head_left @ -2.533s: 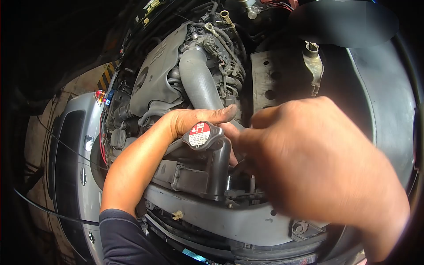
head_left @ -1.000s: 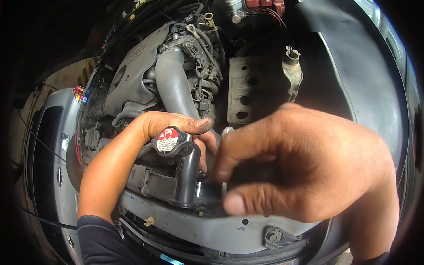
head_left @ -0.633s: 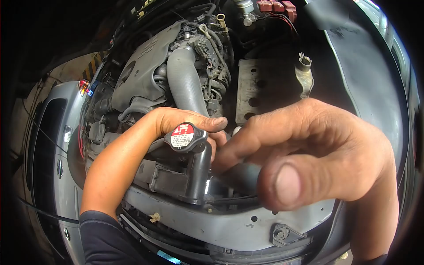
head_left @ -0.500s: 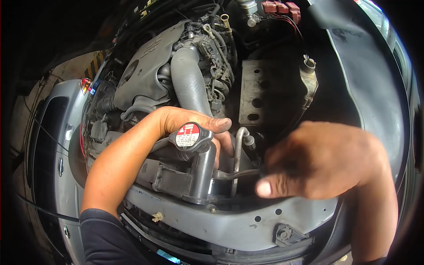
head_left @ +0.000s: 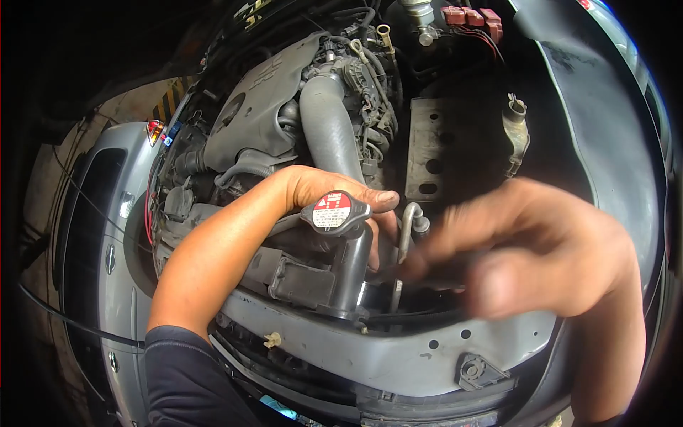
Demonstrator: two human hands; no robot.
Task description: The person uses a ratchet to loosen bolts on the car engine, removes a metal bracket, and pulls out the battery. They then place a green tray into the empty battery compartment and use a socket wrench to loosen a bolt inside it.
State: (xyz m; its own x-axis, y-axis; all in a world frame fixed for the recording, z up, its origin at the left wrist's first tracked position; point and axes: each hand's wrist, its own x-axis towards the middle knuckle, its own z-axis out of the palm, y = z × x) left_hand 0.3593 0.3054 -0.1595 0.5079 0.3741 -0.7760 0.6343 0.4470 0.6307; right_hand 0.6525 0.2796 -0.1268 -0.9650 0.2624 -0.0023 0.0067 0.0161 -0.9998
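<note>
My left hand (head_left: pixel 329 186) reaches behind the radiator cap (head_left: pixel 331 215), which carries a red and white warning label and sits on a black filler neck (head_left: pixel 351 274). The thumb stretches to the right, while the other fingers bend down behind the neck, their tips partly hidden; I cannot tell what they hold. To the right, my right hand (head_left: pixel 551 245) is smeared by motion, its thumb apart from the stretched fingers. Its fingertips overlap a bent metal pipe (head_left: pixel 405 245), close to a dark, blurred tool handle (head_left: pixel 385 275) beside the neck.
A grey engine cover (head_left: pixel 267 96) and thick air hose (head_left: pixel 327 121) lie beyond my left hand. Behind my right hand are a metal tray with holes (head_left: pixel 425 146) and a loose connector (head_left: pixel 515 128). The grey front crossmember (head_left: pixel 420 363) runs along the near side.
My right hand has loosened from around the tool handle, its fingers stretching out and the thumb moving away. My left hand stays behind the filler neck. The whole view has shifted slightly.
</note>
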